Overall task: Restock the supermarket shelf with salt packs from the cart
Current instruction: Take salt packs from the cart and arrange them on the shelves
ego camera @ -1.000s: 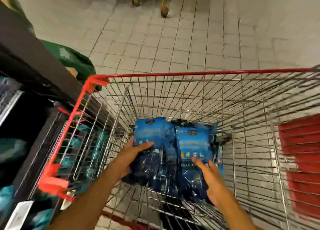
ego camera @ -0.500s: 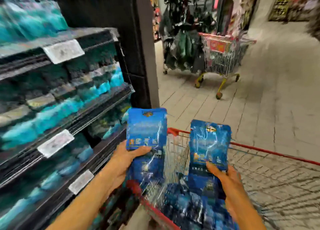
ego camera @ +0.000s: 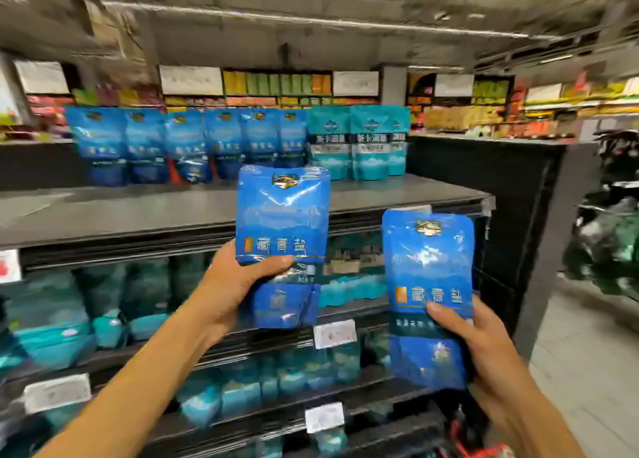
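Left hand (ego camera: 228,284) grips a blue salt pack (ego camera: 283,222) upright, thumb across its front, in front of the top shelf (ego camera: 138,212). Right hand (ego camera: 484,347) holds a second blue salt pack (ego camera: 428,284) upright, lower and to the right, thumb on its face. A row of blue packs (ego camera: 183,143) stands at the shelf's back beside teal packs (ego camera: 359,143).

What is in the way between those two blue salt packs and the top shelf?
Nothing visible. The left hand holds one glossy blue salt pack before the bare front of the grey top shelf; the right hand holds another lower. The blue packs already shelved stand at the back.
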The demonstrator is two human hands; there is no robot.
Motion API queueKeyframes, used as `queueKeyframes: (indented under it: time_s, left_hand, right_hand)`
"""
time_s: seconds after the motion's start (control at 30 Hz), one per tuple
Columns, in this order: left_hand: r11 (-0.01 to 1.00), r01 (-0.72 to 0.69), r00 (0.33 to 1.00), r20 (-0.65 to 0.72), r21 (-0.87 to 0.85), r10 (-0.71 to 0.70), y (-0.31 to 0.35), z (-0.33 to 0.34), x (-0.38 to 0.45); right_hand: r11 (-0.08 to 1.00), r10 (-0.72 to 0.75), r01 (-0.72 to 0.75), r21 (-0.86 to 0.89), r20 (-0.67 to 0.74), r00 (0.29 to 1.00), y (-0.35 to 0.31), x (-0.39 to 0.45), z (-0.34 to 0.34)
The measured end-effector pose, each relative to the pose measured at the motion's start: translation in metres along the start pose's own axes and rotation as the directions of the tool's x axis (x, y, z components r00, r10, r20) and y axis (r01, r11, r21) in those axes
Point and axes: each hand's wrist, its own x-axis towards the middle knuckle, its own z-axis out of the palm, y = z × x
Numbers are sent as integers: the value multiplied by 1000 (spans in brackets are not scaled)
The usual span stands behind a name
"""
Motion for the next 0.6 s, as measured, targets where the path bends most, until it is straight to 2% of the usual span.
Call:
queueKeyframes:
  time_s: [0.13,0.3,0.43,0.6]
  left_hand:
    - [995,-90,985,-142,53,96,42,-52,1]
    - [970,-186,934,-277,157,224,93,-129,14]
    - [952,-223,905,-319,208,281,129,-200,44]
    - [962,-170,902,-359,213,239,154,-296,109]
  right_hand:
    - [998,-41,31,55,209,977,-22,45,76]
    - [991,-115,84,100,372,921,-50,91,187]
    - [994,-91,58,90,430,898,-63,133,284]
    - [999,0,-18,39,414,910,-50,193,398]
